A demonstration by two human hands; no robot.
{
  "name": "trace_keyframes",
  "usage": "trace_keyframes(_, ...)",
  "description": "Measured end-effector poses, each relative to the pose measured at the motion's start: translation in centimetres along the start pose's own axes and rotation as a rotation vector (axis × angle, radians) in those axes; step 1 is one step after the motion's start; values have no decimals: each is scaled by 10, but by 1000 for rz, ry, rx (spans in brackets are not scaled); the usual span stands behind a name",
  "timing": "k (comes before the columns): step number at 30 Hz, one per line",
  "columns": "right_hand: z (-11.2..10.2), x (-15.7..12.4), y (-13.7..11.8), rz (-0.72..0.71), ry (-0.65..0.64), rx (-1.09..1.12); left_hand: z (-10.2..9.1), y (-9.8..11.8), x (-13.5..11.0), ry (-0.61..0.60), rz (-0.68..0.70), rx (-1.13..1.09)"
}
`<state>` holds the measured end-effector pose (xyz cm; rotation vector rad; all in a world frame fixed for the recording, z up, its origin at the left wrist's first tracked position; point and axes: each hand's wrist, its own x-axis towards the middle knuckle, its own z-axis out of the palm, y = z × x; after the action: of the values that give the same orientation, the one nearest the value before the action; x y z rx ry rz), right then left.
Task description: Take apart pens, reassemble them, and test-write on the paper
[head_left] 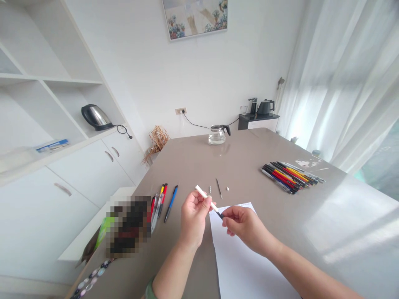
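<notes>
My left hand [193, 220] is closed around a white pen barrel [201, 192], which slants down to the right. At its lower end, my right hand [246, 226] pinches the black end piece [221, 216]. Whether that piece is fully joined to the barrel I cannot tell, as the fingers cover part of it. Just beyond the hands, a thin dark pen refill [219, 188] lies on the table. On either side of it are a small spring-like part [210, 189] and a tiny white cone-shaped piece [227, 188]. Beneath my right hand is a sheet of white paper [238, 261].
A blue pen [171, 203] and several other pens [159, 202] lie at left, beside a blurred-out dark item [131, 226] and a beaded strand [93, 277]. A large row of pens [291, 177] lies at right. The glass pot [216, 136] stands near the far table edge.
</notes>
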<state>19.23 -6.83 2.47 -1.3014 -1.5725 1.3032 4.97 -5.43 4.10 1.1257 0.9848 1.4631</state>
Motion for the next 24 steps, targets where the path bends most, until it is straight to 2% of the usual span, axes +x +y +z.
trace_keyframes(6, -1, -2, -5, 18, 14, -15, 1, -3, 0, 24, 59, 52)
trace_keyframes(24, 2, 1, -2, 28, -2, 111, 2, -3, -1, -20, 23, 43)
